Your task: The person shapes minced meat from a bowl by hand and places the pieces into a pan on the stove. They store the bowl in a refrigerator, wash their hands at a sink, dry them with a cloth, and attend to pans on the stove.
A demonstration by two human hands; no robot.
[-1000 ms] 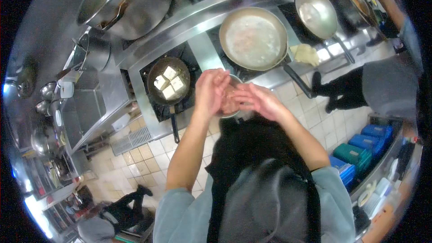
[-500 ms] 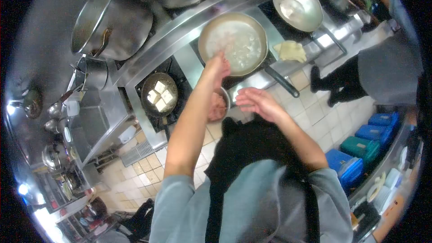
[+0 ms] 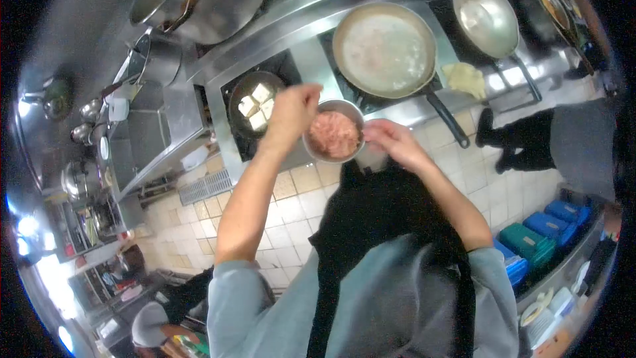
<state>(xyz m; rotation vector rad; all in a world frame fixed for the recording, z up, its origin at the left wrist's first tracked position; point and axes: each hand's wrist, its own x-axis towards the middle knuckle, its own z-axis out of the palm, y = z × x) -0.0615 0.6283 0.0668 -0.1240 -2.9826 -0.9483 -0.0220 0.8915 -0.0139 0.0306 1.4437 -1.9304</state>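
Observation:
A metal bowl (image 3: 307, 144) of raw pink meat (image 3: 334, 134) sits at the front edge of the stove. My right hand (image 3: 392, 142) pinches the bowl's right rim. Beside the bowl's upper left, my left hand (image 3: 296, 111) has its fingers curled together; whether anything is in them is too small to tell. Behind the bowl, a wide pan (image 3: 386, 50) holds cloudy pale liquid with some pinkish bits. Partly behind my left hand, a dark pan (image 3: 240, 123) holds several white blocks (image 3: 258, 120).
A black pan handle (image 3: 448, 119) juts over the front edge, near a yellowish cloth (image 3: 465, 80). Another pan (image 3: 487, 18) stands at the back right, a large pot (image 3: 218, 0) at the back left. A co-worker (image 3: 576, 146) stands at the right.
My left hand has come back from over the wide pan to beside the bowl. My right hand, spread before, now grips the bowl's rim. The whole view has shifted.

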